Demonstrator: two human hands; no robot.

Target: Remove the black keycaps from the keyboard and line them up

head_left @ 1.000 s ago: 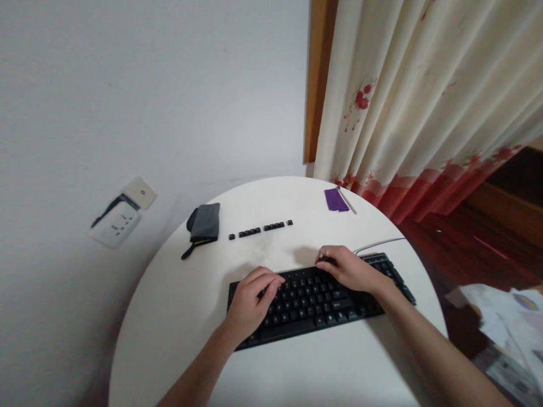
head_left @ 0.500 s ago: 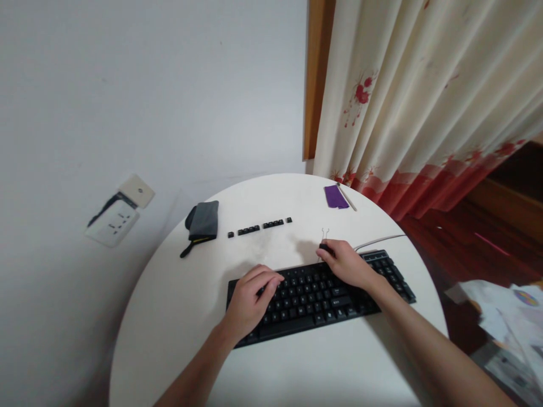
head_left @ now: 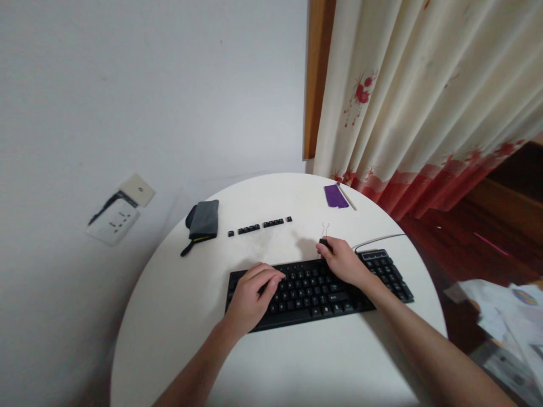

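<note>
A black keyboard lies slightly aslant on the white round table. My left hand rests over its left part, with the thumb and index fingertip brought close together above the keys. Whatever may be between those fingertips is too small to make out. In my right hand, closed at the keyboard's far edge, is a wire keycap puller with a black handle. Its two bent wire ends point away from me. Beyond the keyboard, several loose black keycaps are lined up in a row.
A grey pouch lies at the table's left rim. Toward the back right are a purple cloth and a thin stick. The keyboard cable runs off the right side. A wall and a curtain border the table.
The keyboard's left end has shifted a little away from me, so it lies straighter. My right hand and the keycap puller have moved up slightly; my left hand has barely moved.
</note>
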